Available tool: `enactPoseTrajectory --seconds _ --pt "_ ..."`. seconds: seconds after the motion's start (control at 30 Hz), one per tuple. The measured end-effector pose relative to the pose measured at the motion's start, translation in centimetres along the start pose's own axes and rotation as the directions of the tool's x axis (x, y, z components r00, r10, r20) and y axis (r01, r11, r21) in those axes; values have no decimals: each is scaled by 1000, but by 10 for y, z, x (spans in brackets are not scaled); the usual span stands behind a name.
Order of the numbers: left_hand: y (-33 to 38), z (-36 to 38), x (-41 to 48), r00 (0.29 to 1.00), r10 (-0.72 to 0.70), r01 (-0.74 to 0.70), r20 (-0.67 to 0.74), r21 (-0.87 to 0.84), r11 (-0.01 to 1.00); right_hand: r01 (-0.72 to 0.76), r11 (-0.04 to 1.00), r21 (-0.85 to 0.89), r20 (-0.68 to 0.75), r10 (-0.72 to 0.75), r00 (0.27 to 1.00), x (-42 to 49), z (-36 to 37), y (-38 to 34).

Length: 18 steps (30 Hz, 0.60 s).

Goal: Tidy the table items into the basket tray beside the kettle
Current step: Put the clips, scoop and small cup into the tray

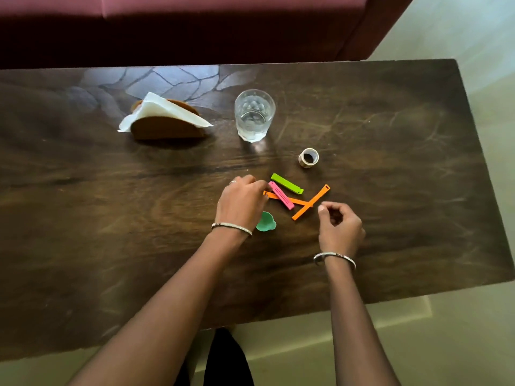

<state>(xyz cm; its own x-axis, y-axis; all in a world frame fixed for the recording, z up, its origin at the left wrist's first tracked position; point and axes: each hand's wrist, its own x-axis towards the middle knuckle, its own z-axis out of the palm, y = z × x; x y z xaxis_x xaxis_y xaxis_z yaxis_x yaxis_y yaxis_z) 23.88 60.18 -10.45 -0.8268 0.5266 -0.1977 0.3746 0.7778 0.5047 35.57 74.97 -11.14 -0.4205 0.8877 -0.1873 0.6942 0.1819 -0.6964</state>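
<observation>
"Logging item one: where was the pink clip (281, 195)?"

"Mid-tabletop (111, 218), lying across one arm of the splayed orange clip (315, 199), with the green clip (287, 183) just beside it. Left hand (242, 203): fingers (259, 183) curled down, pinching its near end. Right hand (340, 225): fingers loosely curled, nothing in them, near the orange clip's lower end."

"Handling?"

"By judgement: light, stiff, smooth plastic. Take it at one end or across the middle. The orange one would likely flop at its joint, so grip there."

"Other entries?"

"Teal cup (266, 222), beside the left wrist, light. Tape roll (308, 157), apart from the clips, easy by the rim. Glass (254, 115), breakable, seemingly some water in it. Napkin holder (167, 129), napkins soft."

"Basket tray? Kettle?"

"Neither was in view."
</observation>
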Motion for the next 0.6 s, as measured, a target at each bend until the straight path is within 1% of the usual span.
enactPoseTrajectory --seconds 0.07,0.13,0.23,0.37,0.47,0.53,0.6 --pt "3 9 14 996 73 -79 58 98 992 151 984 -92 88 -143 986 9 7 -4" --pt "5 18 22 989 130 -141 74 165 976 292 936 -198 186 -256 948 19 15 -9" --pt "10 30 28 976 215 -215 33 292 932 405 861 -309 284 -323 903 29 26 -16" --pt "7 40 29 960 279 -253 -19 365 896 411 818 -403 321 -294 900 32 36 -16" --pt "4 44 29 950 307 -271 -46 362 892 396 807 -437 308 -280 909 33 38 -10" --pt "3 43 29 950 306 -266 -65 349 899 401 798 -450 301 -288 909 34 40 -8" --pt "0 40 28 960 267 -230 -83 305 924 404 791 -459 287 -298 910 33 41 -8"
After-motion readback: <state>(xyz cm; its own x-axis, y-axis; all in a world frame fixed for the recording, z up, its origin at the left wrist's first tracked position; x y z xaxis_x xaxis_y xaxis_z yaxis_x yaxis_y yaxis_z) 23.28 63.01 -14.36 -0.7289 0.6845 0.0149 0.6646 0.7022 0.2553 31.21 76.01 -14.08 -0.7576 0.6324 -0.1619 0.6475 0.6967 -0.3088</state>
